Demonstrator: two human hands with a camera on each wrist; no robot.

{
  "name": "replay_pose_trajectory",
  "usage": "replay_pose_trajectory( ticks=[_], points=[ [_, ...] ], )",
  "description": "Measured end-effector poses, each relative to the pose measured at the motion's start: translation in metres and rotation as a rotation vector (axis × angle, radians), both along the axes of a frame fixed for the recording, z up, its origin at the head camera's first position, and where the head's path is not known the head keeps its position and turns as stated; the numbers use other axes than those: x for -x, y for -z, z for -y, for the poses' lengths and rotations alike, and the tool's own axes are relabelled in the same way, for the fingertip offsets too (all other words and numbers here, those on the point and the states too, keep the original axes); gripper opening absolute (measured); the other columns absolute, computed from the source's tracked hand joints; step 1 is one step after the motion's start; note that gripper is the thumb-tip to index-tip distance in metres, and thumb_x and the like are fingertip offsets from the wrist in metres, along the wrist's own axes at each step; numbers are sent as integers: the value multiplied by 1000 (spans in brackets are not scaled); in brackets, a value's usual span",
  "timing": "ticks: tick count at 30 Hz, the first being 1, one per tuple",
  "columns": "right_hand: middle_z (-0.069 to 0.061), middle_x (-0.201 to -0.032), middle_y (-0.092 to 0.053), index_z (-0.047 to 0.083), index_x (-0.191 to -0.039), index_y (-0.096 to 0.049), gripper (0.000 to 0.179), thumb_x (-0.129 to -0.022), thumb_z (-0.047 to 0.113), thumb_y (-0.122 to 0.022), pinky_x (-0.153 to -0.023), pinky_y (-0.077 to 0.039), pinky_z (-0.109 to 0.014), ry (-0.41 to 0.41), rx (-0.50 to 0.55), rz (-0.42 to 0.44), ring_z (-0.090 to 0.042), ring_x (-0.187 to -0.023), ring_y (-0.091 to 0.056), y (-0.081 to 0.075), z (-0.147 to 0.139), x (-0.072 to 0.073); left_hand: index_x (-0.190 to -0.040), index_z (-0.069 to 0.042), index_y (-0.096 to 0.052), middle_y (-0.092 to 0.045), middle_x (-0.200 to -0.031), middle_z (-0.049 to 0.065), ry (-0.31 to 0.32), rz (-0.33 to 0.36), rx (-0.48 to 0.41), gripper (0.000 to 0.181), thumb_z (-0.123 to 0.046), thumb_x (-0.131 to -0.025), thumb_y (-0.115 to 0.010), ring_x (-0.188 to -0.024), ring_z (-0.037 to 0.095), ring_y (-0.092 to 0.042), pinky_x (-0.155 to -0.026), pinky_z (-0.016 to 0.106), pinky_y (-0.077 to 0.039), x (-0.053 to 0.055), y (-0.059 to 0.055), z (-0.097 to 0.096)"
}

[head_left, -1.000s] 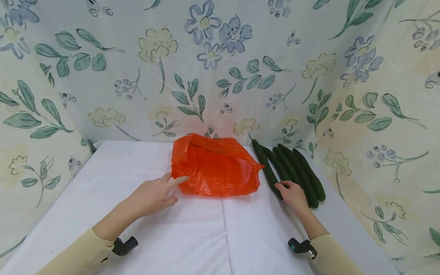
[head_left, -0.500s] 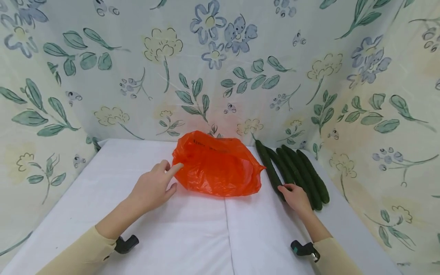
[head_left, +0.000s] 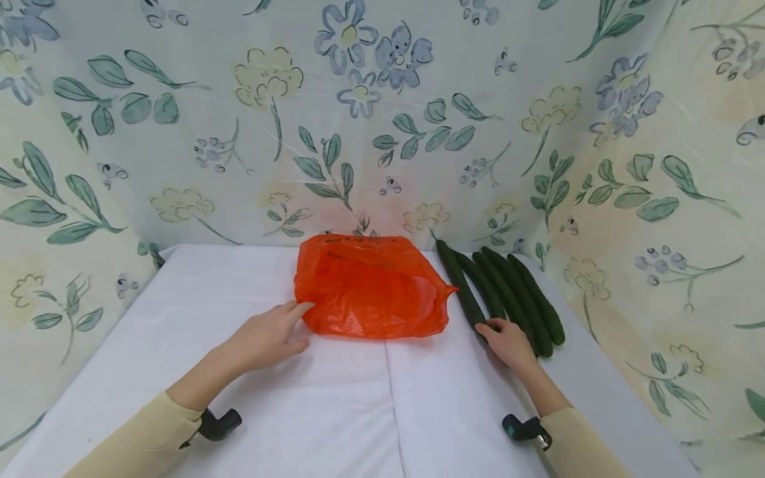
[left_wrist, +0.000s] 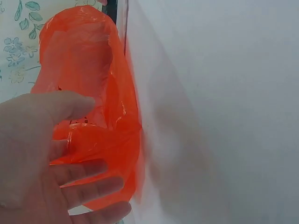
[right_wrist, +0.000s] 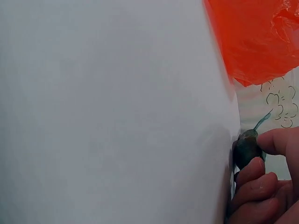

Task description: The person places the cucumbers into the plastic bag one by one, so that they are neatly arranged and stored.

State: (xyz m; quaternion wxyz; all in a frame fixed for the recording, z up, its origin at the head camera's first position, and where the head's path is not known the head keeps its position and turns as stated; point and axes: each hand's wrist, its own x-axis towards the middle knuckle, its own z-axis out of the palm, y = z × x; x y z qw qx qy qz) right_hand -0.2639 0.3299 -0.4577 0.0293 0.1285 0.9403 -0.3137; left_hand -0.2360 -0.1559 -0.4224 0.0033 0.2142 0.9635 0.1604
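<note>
An orange-red plastic bag lies on the white-covered table, its mouth loosely agape toward me. My left hand is at the bag's left edge, fingers extended and the index fingertip against the film. In the left wrist view the left hand has its fingers spread beside the bag. Right of the bag lies a dark green cucumber, the leftmost of several. My right hand holds its near end. The right wrist view shows thumb and curled fingers around that cucumber tip.
Several more cucumbers lie side by side just right of the held one, close to the right hand. White cloth covers the table. A floral-patterned curtain stands along the back and both sides.
My left hand rose slightly at the bag's left edge, then came down again, and the bag's rim shifted and its mouth changed shape. The right hand stays at the cucumber's near end.
</note>
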Motion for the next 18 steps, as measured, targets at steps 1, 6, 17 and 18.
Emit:
replay_pose_trajectory(
  ticks=[1, 6, 17, 18],
  points=[
    [-19, -99, -64, 1, -138, -54, 64, -97, 49, -60, -57, -48, -28, -2, -3, 0, -19, -70, -58, 0, 0, 0, -150, -13, -44, -48, -152, 13, 1, 21, -6, 70, -37, -91, -72, -135, 34, -52, -100, 56, -50, 1, 1, -1],
    [-14, -91, -64, 0, -140, -51, 69, -94, 50, -64, -59, -50, -27, 3, -8, 3, -19, -68, -58, 0, 1, 1, -147, -11, -48, -54, -147, 10, 20, 90, -22, 67, -37, -90, -73, -133, 30, -53, -104, 53, -48, 6, 7, 0],
    [-6, -76, -64, 3, -140, -51, 66, -94, 49, -64, -59, -48, -27, -2, 5, 13, -18, -63, -59, 2, -1, 3, -148, -8, -49, -58, -141, 10, 41, 178, -7, 70, -36, -89, -75, -132, 31, -52, -107, 56, -43, 9, 19, -1],
    [-6, -75, -64, 4, -140, -51, 66, -94, 49, -64, -59, -48, -27, -1, 7, 15, -18, -63, -59, 3, -1, 3, -147, -8, -49, -57, -142, 10, 41, 176, 3, 70, -37, -89, -75, -132, 31, -51, -108, 57, -43, 9, 19, -1]
  ],
)
